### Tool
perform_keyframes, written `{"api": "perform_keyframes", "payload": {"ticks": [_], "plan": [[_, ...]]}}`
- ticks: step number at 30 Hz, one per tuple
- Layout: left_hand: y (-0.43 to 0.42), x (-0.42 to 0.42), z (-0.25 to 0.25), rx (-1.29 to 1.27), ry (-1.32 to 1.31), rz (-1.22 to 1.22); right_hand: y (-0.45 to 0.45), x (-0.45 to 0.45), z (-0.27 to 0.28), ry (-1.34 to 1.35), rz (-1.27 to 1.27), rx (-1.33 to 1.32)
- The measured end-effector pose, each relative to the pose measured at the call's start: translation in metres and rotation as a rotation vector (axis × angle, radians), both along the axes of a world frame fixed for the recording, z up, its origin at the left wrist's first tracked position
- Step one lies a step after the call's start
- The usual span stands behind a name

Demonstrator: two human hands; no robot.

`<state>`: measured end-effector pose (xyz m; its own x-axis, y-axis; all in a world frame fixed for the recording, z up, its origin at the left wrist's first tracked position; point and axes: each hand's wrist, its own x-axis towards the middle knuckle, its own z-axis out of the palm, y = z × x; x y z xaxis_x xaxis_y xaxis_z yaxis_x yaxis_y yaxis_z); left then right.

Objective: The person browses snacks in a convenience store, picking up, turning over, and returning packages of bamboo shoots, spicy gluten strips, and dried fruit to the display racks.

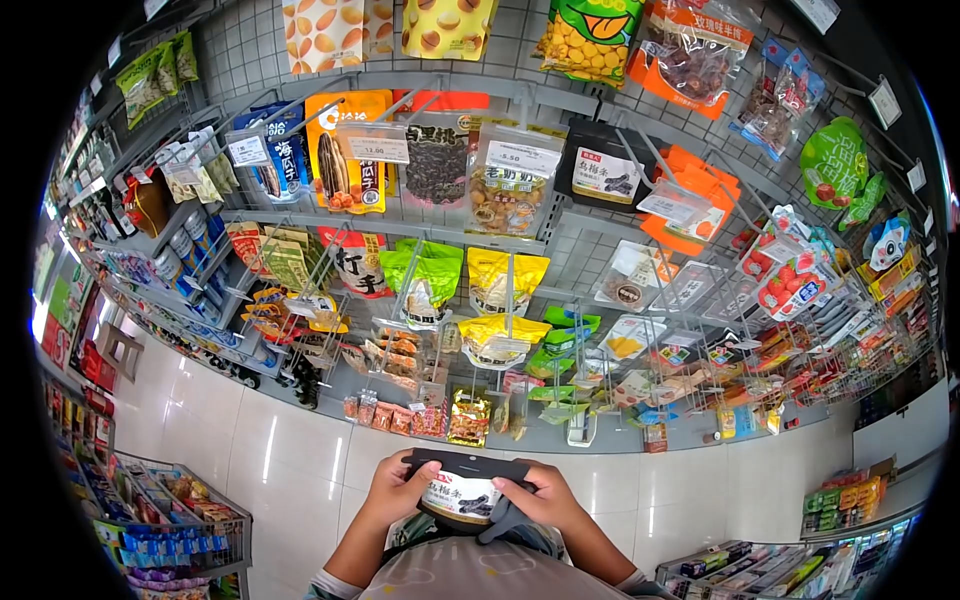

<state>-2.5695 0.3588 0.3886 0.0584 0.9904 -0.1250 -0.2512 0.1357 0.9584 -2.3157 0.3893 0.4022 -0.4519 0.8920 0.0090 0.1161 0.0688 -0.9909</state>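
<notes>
A black snack bag with a white label (462,494) is held between both hands, low in the view in front of the body. My left hand (395,487) grips its left edge, thumb on the front. On the right edge, my right hand (545,492) is closed with its thumb near the label. A dark grey piece of cloth or strap (508,522) hangs by the right hand. A similar black bag (604,170) hangs on the rack above.
Snack bags hang on the wire rack (560,262) ahead, its hooks jutting outward. A wire basket shelf (235,530) of packages stands at lower left, another shelf (700,575) at lower right. Pale floor tiles (270,450) lie below the rack.
</notes>
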Motion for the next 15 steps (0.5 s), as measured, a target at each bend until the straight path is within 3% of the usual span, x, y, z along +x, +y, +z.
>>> {"api": "perform_keyframes", "payload": {"ticks": [7, 13, 15], "plan": [[0.001, -0.005, 0.005, -0.065, -0.008, -0.009, -0.005, 0.003, -0.009, 0.103, -0.016, -0.162], [0.001, -0.010, 0.021, -0.184, 0.010, -0.368, -0.003, 0.006, -0.002, 0.291, -0.142, -0.312], [0.001, -0.008, 0.020, -0.154, 0.013, -0.377, -0.002, 0.008, -0.004, 0.297, -0.166, -0.326]]}}
